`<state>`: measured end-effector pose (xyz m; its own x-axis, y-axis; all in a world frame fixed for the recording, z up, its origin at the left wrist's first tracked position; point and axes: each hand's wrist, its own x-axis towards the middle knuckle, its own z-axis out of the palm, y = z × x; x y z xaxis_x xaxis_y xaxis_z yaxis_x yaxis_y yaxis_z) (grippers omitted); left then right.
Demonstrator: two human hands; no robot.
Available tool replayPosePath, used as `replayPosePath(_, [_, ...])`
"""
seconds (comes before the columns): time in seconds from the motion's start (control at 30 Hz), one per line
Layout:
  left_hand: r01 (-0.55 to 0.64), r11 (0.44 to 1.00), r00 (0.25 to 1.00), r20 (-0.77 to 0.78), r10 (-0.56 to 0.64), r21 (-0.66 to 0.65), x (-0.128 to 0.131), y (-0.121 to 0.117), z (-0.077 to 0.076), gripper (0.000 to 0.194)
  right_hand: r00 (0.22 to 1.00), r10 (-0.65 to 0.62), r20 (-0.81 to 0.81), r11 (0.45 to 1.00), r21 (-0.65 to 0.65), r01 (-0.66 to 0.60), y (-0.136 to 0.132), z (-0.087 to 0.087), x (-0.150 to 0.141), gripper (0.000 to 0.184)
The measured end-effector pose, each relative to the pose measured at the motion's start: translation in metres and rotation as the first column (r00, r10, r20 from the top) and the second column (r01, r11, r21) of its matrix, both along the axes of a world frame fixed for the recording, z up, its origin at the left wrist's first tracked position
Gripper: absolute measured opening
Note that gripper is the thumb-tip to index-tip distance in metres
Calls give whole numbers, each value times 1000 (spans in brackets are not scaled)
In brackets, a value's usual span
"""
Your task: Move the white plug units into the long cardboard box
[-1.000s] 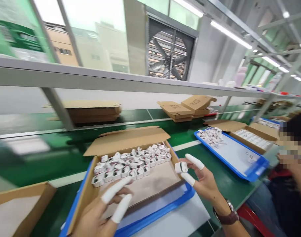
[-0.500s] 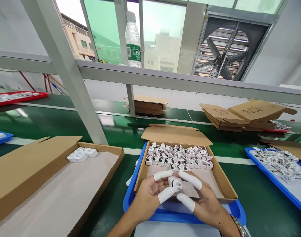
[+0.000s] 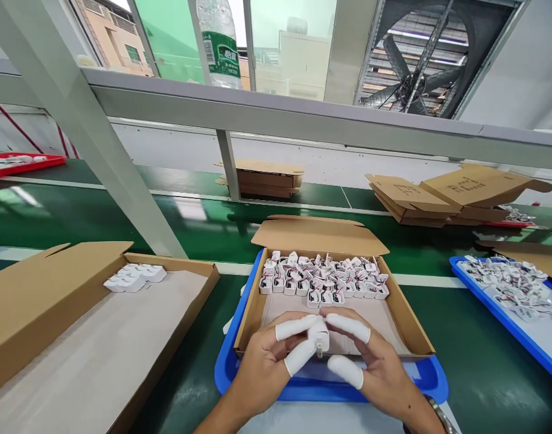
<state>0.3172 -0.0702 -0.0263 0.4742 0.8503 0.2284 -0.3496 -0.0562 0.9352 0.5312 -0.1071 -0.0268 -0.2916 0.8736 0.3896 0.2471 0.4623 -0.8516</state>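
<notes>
My left hand (image 3: 269,361) pinches a small white charger housing (image 3: 320,335) between thumb and index finger, both in white finger cots. Metal plug prongs show at the housing's near end. My right hand (image 3: 370,358), also with white cots on thumb and index finger, is close on the right. Its index tip lies at the housing's upper edge, perhaps touching, while its thumb stands apart. Beyond my hands, an open cardboard box (image 3: 411,328) holds rows of white housings (image 3: 323,277) with wires and small parts on top. That box sits in a blue tray (image 3: 228,355).
At left lies a paper-lined cardboard box (image 3: 167,337) with several white housings (image 3: 133,277) in its far corner. A blue tray (image 3: 497,313) of wired white parts is at right. Flattened boxes (image 3: 456,193) lie behind; a grey frame bar (image 3: 303,114) crosses above, carrying a water bottle (image 3: 219,48).
The charger housing has turned in my left fingers, so its prongs now point toward me. My right thumb remains apart from it. The camera view has tilted down and shifted slightly.
</notes>
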Motion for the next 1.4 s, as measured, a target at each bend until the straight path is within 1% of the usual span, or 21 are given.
replayPosePath(0.03, [-13, 999, 1000, -22, 14, 41, 0, -1, 1, 29, 998, -15, -61, 996, -91, 9, -1, -2, 1, 48])
replayPosePath(0.1, [-19, 992, 998, -62, 27, 121, 0, -2, 1, 30, 988, -48, -149, 974, -226, 13, -1, -5, 2, 43])
replayPosePath(0.13, [-16, 988, 996, -81, 29, 156, 0, -2, 1, 31, 985, -57, -165, 962, -274, 10, -1, -7, 1, 41])
replayPosePath(0.2, [-7, 980, 993, -113, 31, 201, 0, -3, 1, 34, 984, -66, -168, 948, -318, 9, 0, -8, 1, 41])
replayPosePath(0.3, [-11, 973, 989, -143, 46, 232, 0, -4, 0, 38, 987, -87, -136, 956, -289, 44, 0, -8, 0, 39])
replayPosePath(0.43, [-28, 963, 985, -155, 72, 267, 0, -4, -3, 40, 991, -123, -43, 975, -190, 113, -3, -8, -1, 39])
replayPosePath(0.53, [-44, 951, 985, -143, 92, 305, 0, -5, -4, 42, 994, -105, -21, 987, -124, 102, -5, -7, -5, 42])
replayPosePath(0.6, [-65, 943, 984, -137, 115, 328, 0, -6, -4, 42, 996, -86, -28, 991, -106, 83, -6, -6, -7, 45])
replayPosePath(0.67, [-93, 938, 980, -138, 146, 335, 1, -7, -4, 39, 996, -76, -45, 989, -128, 70, -7, -6, -10, 46])
replayPosePath(0.8, [-128, 937, 970, -157, 187, 326, 1, -9, -6, 33, 992, -73, -105, 975, -216, 49, -8, -8, -13, 48])
replayPosePath(0.9, [-127, 956, 969, -171, 177, 264, 2, -9, -7, 24, 985, -75, -157, 976, -213, 41, -7, -10, -15, 41])
replayPosePath(1.0, [-96, 982, 976, -178, 124, 162, 4, -8, -3, 19, 979, -132, -156, 971, -218, 96, -5, -11, -17, 41])
replayPosePath(1.1, [-40, 997, 986, -158, 50, 68, 4, -7, 3, 22, 974, -166, -156, 969, -211, 132, -3, -11, -17, 46])
replayPosePath(1.17, [-5, 999, 987, -162, 13, 51, 4, -7, 6, 24, 972, -170, -161, 969, -205, 135, -3, -11, -17, 50])
replayPosePath(1.27, [16, 995, 985, -175, 2, 99, 3, -8, 4, 31, 968, -186, -170, 964, -222, 146, -2, -11, -17, 54])
replayPosePath(1.4, [3, 988, 973, -229, 33, 158, 3, -10, -5, 50, 962, -193, -192, 960, -241, 144, -1, -12, -18, 53])
